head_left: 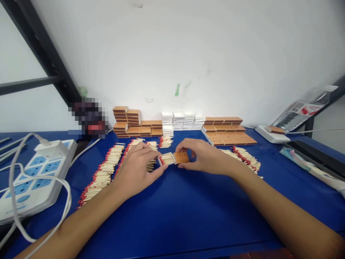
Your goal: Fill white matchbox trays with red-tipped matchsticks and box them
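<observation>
Between thumb and fingers, my left hand [138, 167] holds a white matchbox tray [166, 159] filled with red-tipped matches. My right hand [201, 156] grips an orange-brown matchbox sleeve [181, 157] by its right side. Tray and sleeve meet end to end above the blue table [172, 216], with most of the tray outside the sleeve. Rows of loose matches [104, 172] lie to the left, partly behind my left hand. More matches [246, 158] lie beyond my right forearm.
Stacked brown matchboxes [134, 124] and white trays [183, 121] line the wall, with more brown boxes [229, 135] at right. A power strip [40, 172] with white cables sits at left. At right are a plastic bottle [303, 109], a white adapter [272, 134] and a dark phone-like object [315, 158].
</observation>
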`<state>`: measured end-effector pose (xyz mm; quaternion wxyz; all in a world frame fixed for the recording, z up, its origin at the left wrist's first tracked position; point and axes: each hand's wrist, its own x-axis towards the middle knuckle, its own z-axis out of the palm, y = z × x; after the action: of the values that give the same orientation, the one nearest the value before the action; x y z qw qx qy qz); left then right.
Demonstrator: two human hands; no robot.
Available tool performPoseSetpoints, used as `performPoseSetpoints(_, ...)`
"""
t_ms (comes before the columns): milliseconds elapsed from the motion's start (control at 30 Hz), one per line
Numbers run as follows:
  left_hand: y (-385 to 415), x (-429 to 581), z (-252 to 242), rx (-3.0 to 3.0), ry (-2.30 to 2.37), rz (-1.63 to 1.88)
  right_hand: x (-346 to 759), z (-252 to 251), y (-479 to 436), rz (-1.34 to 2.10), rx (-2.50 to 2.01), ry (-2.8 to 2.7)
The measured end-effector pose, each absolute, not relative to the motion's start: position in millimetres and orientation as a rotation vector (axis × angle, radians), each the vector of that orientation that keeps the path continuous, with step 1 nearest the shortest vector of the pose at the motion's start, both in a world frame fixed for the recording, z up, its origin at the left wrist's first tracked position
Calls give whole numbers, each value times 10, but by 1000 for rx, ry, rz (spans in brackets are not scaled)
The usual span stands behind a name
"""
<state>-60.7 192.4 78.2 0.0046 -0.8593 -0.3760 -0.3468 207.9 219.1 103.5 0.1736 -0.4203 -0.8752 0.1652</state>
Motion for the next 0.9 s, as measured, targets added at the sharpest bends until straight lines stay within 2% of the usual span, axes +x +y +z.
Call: performPoseSetpoints(900, 1987, -644, 782, -2797, -1245, -1155, 2079, 990, 2282, 583, -986, -2259)
